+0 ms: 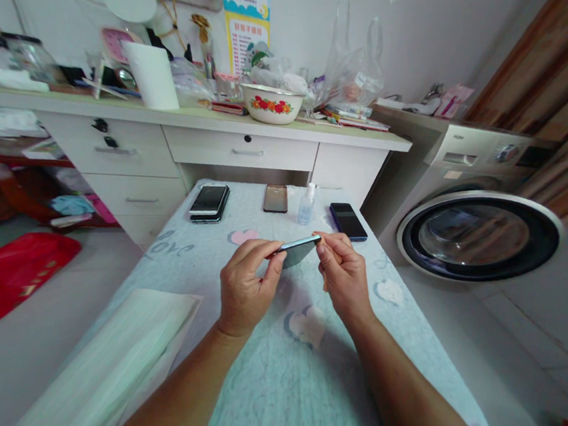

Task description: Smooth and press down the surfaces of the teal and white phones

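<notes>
Above the middle of the cloth-covered table (281,387), a phone (300,251) is held up edge-on between both hands. My left hand (248,283) pinches its left end between thumb and fingers. At the other end, my right hand (342,271) has its thumb and bent fingers closed on the phone's right corner. Behind the hands stands a clear spray bottle (306,205). A brown phone case (275,198) lies to the left of the bottle, and a dark phone (348,221) lies to its right.
Stacked phones (209,203) lie at the table's back left. A pale folded sheet (98,371) covers the left side. Behind is a white desk (132,147) bearing a flowered bowl (273,105) and a paper roll (153,78). A washing machine (472,188) stands at the right.
</notes>
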Tool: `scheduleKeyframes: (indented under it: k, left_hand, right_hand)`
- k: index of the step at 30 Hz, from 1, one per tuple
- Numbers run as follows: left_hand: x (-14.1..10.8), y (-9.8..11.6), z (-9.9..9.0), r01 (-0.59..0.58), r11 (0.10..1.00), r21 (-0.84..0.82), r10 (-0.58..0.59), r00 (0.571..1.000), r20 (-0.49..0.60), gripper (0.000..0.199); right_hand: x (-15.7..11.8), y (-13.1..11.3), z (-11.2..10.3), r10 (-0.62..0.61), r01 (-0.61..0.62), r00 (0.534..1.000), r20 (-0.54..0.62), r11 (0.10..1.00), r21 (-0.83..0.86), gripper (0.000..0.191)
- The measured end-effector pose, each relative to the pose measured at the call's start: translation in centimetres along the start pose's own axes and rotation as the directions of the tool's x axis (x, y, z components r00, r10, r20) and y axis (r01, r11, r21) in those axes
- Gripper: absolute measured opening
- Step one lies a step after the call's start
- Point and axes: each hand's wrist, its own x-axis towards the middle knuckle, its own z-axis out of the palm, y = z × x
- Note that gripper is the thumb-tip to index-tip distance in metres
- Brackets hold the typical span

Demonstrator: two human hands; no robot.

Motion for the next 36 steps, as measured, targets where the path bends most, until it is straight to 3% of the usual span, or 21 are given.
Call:
scheduleKeyframes:
  k: [7, 21, 28, 32, 36]
  left_hand:
    - [0.1, -0.1, -0.1, 0.020, 1.000, -0.014, -0.020, 1.000, -0.019, 0.013]
    - [-0.2, -0.2, 0.1, 0.044, 0.999, -0.011, -0.045, 0.999, -0.031, 0.015]
    - [-0.3, -0.2, 0.3, 0.072, 0.996, -0.045, -0.073, 0.997, -0.025, 0.016]
    - [-0.4, -0.1, 0.6, 0.109, 0.990, -0.086, -0.109, 0.994, 0.009, 0.015]
    - [-0.8, -0.4, 1.3, 0.230, 0.962, -0.145, -0.224, 0.973, 0.061, 0.014]
  right_hand:
    - [-0.5, 0.5, 0.8, 0.148, -0.151, 0.988, 0.035, 0.980, 0.133, 0.025]
    - [-0.4, 1.3, 1.2, 0.188, -0.199, 0.979, 0.073, 0.960, 0.198, 0.015]
    - [0.0, 1.2, 0.4, 0.054, -0.059, 0.997, 0.056, 0.994, 0.090, 0.012]
    - [0.5, 0.6, -0.6, -0.096, 0.100, 0.994, 0.052, 0.992, -0.083, 0.014]
    - [0.8, -0.3, -1.4, -0.234, 0.244, 0.970, 0.070, 0.907, -0.343, 0.019]
